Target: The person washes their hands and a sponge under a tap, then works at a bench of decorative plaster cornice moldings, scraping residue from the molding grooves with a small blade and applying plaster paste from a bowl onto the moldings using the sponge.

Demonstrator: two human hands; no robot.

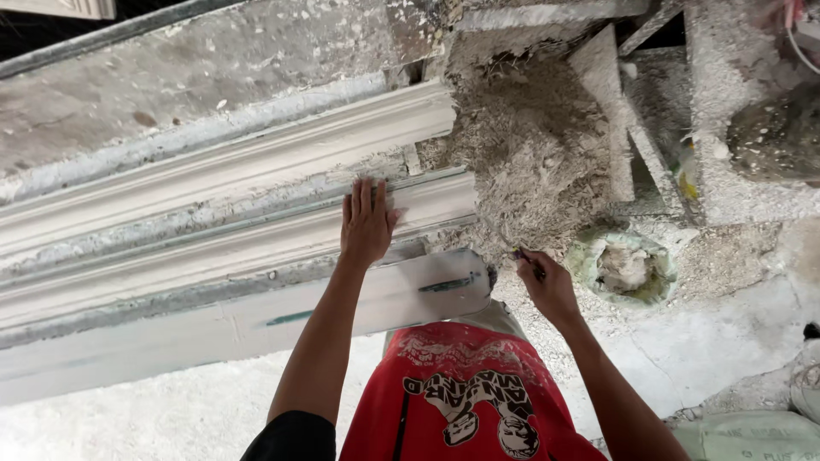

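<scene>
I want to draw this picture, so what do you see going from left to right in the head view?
Long white moulding → left hand flat on it → right hand pinching a thin tool → green-rimmed bucket → sack.

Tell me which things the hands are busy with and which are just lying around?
Busy with:
- left hand, flat on the white plaster moulding
- right hand, gripping a thin tool by the moulding's end

Just lying around:
- heap of plaster crumbs
- green bowl with a lump in it
- sack on the floor
</scene>
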